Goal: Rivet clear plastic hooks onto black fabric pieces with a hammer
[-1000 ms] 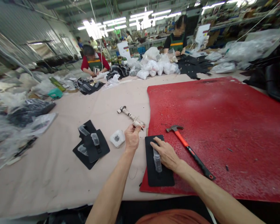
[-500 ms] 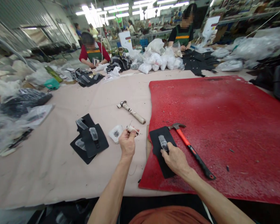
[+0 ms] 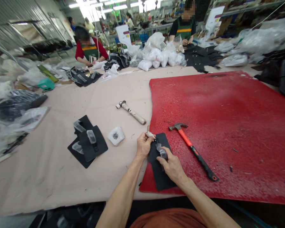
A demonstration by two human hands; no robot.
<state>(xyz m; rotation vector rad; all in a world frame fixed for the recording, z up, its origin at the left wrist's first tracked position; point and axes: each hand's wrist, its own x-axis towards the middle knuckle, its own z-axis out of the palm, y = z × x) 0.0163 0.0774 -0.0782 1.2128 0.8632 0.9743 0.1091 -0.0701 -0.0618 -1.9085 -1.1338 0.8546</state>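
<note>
A black flat piece with a clear plastic part on it lies at the near left edge of the red mat. My right hand presses on the piece, fingers around the clear part. My left hand is closed on a small tape-wrapped tool at the piece's top left corner. A hammer with an orange and black handle lies on the mat just to the right.
A stack of black pieces with clear parts and a small clear bag lie to the left on the beige table. A tape-wrapped mallet lies beyond. Two co-workers and plastic bags are at the far end.
My left hand moved right with the small tool, from beside the clear bag to the black piece. My right hand slid the piece and shifted down it.
</note>
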